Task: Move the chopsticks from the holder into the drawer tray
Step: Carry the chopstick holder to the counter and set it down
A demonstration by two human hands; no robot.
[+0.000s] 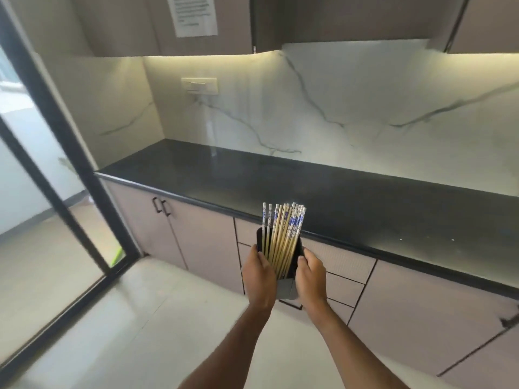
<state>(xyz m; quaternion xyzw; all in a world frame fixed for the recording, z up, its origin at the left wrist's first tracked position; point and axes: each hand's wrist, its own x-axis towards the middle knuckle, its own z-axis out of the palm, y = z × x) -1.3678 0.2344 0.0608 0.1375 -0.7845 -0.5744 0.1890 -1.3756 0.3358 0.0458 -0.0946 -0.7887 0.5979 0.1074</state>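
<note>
Head view: L hand (259, 272) & R hand (310, 276) grip holder (286, 289) between them, chopsticks (283, 234) upright inside.

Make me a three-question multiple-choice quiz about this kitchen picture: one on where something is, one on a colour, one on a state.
1. Where is the holder?
A. on the countertop
B. held in the air before the cabinets
C. on the floor

2. What colour is the countertop?
A. white
B. black
C. wood brown

3. What state are the drawers below the countertop in?
A. all shut
B. one pulled fully out
C. removed

Answers:
1 B: the left hand and right hand grip its sides, clear of the countertop.
2 B: it looks glossy black.
3 A: the visible fronts sit flush; the chopsticks are in the holder.
</note>
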